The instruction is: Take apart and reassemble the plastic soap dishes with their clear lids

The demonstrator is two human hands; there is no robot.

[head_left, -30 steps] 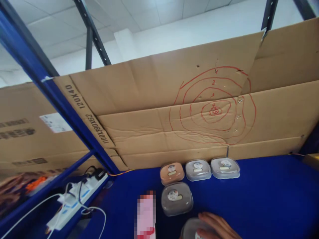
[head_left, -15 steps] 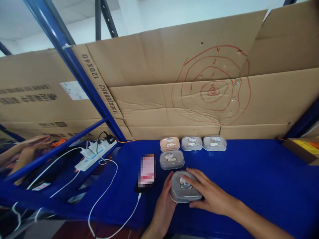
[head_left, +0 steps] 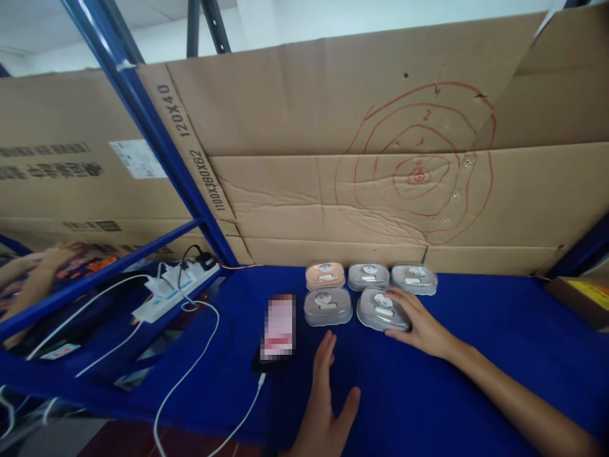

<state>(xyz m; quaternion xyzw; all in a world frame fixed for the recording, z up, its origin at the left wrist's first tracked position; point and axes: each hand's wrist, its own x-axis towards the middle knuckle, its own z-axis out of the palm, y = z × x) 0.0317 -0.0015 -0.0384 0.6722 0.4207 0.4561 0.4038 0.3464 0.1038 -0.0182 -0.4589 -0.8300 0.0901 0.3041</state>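
Observation:
My right hand (head_left: 421, 320) grips the right side of a grey lidded plastic case (head_left: 378, 317) with a round sticker and a pale oblong piece on top. That case is in the front row, beside a similar grey case (head_left: 328, 315). Behind them stand a peach-coloured case (head_left: 325, 284) and two more grey cases, one in the middle (head_left: 368, 285) and one at the right (head_left: 413, 287). Below the front row my left hand (head_left: 328, 400) is held with fingers stretched and thumb apart, holding nothing.
A phone (head_left: 276, 330) on a white cable lies left of the cases on the blue table (head_left: 451, 393). A white power strip (head_left: 174, 293) sits by the blue frame. Cardboard (head_left: 285, 127) with red rings stands behind. Another person's hand (head_left: 61, 254) is at far left; a box (head_left: 583, 298) is at right.
The grey case has gone from between both hands to the front row, right of the other grey case. My left hand has let go and drawn back; my right hand stays on it.

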